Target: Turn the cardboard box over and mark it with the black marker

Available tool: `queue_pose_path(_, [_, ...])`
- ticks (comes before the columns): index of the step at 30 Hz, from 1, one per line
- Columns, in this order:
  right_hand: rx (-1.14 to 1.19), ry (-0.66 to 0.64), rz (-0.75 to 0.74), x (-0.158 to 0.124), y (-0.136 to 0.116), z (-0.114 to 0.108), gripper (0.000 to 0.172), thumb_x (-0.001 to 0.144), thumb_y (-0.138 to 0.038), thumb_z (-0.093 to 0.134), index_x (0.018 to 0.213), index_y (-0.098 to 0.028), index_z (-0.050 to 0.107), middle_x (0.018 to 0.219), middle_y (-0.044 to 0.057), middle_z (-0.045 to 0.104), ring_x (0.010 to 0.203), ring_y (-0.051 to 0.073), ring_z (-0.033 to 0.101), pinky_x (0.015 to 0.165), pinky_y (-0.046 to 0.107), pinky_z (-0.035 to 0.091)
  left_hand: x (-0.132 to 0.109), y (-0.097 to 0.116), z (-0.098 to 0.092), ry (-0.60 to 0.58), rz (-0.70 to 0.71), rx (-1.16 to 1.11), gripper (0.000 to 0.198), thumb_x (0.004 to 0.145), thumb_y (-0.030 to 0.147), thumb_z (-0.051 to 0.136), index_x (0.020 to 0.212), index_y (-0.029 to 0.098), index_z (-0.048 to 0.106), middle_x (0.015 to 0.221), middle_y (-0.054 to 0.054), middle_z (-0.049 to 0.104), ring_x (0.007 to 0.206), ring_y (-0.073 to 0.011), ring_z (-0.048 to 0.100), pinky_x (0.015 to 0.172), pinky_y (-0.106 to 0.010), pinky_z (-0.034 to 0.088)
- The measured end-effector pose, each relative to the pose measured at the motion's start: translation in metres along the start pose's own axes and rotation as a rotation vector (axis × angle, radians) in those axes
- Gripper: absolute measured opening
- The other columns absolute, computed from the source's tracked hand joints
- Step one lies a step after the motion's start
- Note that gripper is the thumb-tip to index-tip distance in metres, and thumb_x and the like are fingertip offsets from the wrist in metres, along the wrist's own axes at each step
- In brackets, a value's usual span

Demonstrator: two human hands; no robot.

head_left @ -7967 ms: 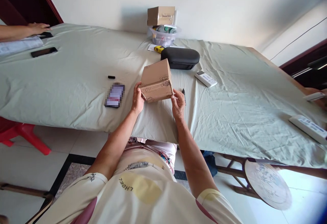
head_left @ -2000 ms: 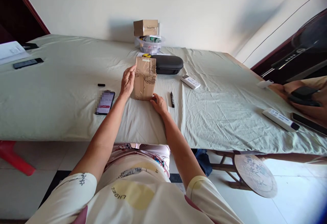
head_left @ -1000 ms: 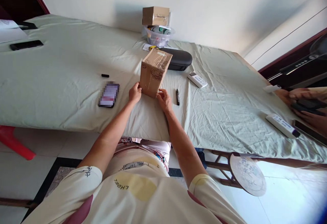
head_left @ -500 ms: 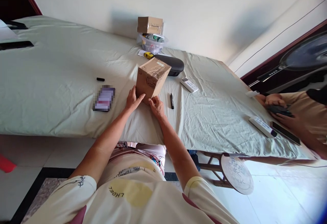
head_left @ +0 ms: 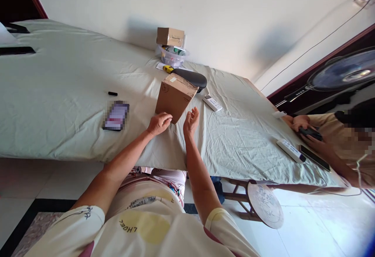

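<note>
A brown cardboard box (head_left: 175, 100) with dark printed drawings and a small white label on top stands in front of me on the cloth-covered table. My left hand (head_left: 159, 124) is closed at its lower front edge, thumb and fingers drawn together against the cardboard. Just right of the box, my right hand (head_left: 191, 122) is open, palm turned towards it, fingers slightly curled and apart from it. The black marker seen earlier is not visible now; my right hand covers about that spot.
Left of the box lie a phone (head_left: 116, 115) and a black cap (head_left: 113, 93). Behind it are a black case (head_left: 191, 78), a yellow tape measure (head_left: 168, 68), a plastic tub (head_left: 172, 58) and a smaller carton (head_left: 170, 36). A white device (head_left: 212, 103) lies right. Another person (head_left: 336, 140) sits far right.
The box has turned, so a broad plain side faces me. My right hand has let go of it and moved right. My left hand has shifted down along its front edge.
</note>
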State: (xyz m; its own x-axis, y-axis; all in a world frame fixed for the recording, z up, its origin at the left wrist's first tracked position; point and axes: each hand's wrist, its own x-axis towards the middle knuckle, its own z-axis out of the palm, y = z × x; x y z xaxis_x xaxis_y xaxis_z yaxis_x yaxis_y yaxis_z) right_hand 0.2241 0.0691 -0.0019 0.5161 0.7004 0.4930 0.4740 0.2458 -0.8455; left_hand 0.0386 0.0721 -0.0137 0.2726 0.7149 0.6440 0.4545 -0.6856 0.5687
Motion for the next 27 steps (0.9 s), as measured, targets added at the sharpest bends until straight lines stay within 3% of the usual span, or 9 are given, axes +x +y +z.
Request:
queue_pose_path(3, [0.027, 0.031, -0.069, 0.003, -0.019, -0.009, 0.058, 0.103, -0.058, 0.045, 0.147, -0.021, 0.054, 0.14, 0.017, 0.064, 0.124, 0.027, 0.067, 0.103, 0.047, 0.057, 0.014, -0.004, -0.02, 0.276, -0.134, 0.045, 0.024, 0.103, 0.029, 0.051, 0.115, 0.02, 0.07, 0.1, -0.008, 0.073, 0.09, -0.0184, 0.071, 0.088, -0.03, 0.058])
queue_pose_path(6, [0.04, 0.016, -0.156, 0.007, -0.037, -0.01, 0.062, 0.105, -0.063, 0.041, 0.153, -0.024, 0.051, 0.147, 0.016, 0.06, 0.132, 0.027, 0.064, 0.107, 0.048, 0.056, 0.038, -0.001, -0.042, 0.447, -0.22, 0.101, 0.044, 0.103, 0.042, 0.055, 0.14, 0.018, 0.058, 0.126, -0.016, 0.069, 0.118, -0.0261, 0.067, 0.106, -0.04, 0.054])
queue_pose_path(9, [0.035, -0.019, -0.268, 0.011, -0.048, -0.002, 0.061, 0.106, -0.06, 0.042, 0.159, -0.03, 0.043, 0.156, 0.015, 0.053, 0.137, 0.028, 0.062, 0.11, 0.053, 0.056, 0.067, 0.015, -0.051, 0.398, -0.252, 0.132, 0.08, 0.097, 0.061, 0.062, 0.161, 0.019, 0.037, 0.16, -0.022, 0.047, 0.151, -0.0374, 0.045, 0.12, -0.052, 0.045])
queue_pose_path(13, [-0.049, -0.031, -0.392, 0.011, -0.051, 0.015, 0.065, 0.103, -0.05, 0.052, 0.162, -0.031, 0.035, 0.16, 0.015, 0.047, 0.15, 0.032, 0.05, 0.116, 0.06, 0.051, 0.096, 0.046, -0.035, 0.278, -0.283, 0.182, 0.101, 0.087, 0.075, 0.069, 0.167, 0.025, 0.032, 0.174, -0.021, 0.028, 0.162, -0.0445, 0.027, 0.12, -0.057, 0.043])
queue_pose_path(17, [-0.098, -0.027, -0.386, 0.012, -0.047, 0.019, 0.062, 0.103, -0.04, 0.05, 0.162, -0.031, 0.033, 0.157, 0.015, 0.048, 0.152, 0.031, 0.047, 0.115, 0.061, 0.051, 0.107, 0.066, -0.015, 0.286, -0.324, 0.214, 0.098, 0.084, 0.077, 0.073, 0.162, 0.026, 0.042, 0.173, -0.022, 0.03, 0.162, -0.0452, 0.028, 0.118, -0.057, 0.045])
queue_pose_path(20, [-0.09, -0.059, -0.381, 0.015, -0.045, 0.014, 0.061, 0.102, -0.039, 0.053, 0.16, -0.032, 0.035, 0.155, 0.014, 0.05, 0.148, 0.031, 0.05, 0.113, 0.06, 0.052, 0.106, 0.068, -0.013, 0.309, -0.36, 0.21, 0.081, 0.087, 0.073, 0.072, 0.149, 0.025, 0.056, 0.169, -0.022, 0.035, 0.159, -0.0456, 0.033, 0.114, -0.055, 0.049])
queue_pose_path(23, [-0.051, -0.077, -0.354, 0.02, -0.045, 0.011, 0.059, 0.101, -0.044, 0.057, 0.156, -0.031, 0.04, 0.151, 0.013, 0.053, 0.141, 0.029, 0.056, 0.11, 0.057, 0.054, 0.102, 0.059, -0.017, 0.345, -0.336, 0.178, 0.063, 0.091, 0.069, 0.071, 0.134, 0.024, 0.067, 0.163, -0.02, 0.043, 0.154, -0.0432, 0.041, 0.112, -0.051, 0.05])
queue_pose_path(27, [0.061, -0.048, -0.293, 0.027, -0.05, 0.012, 0.046, 0.104, -0.053, 0.053, 0.142, -0.028, 0.052, 0.137, 0.011, 0.06, 0.124, 0.025, 0.063, 0.104, 0.049, 0.056, 0.1, 0.035, -0.024, 0.446, -0.231, 0.083, 0.046, 0.097, 0.062, 0.067, 0.119, 0.022, 0.074, 0.148, -0.017, 0.056, 0.137, -0.0333, 0.057, 0.114, -0.044, 0.048])
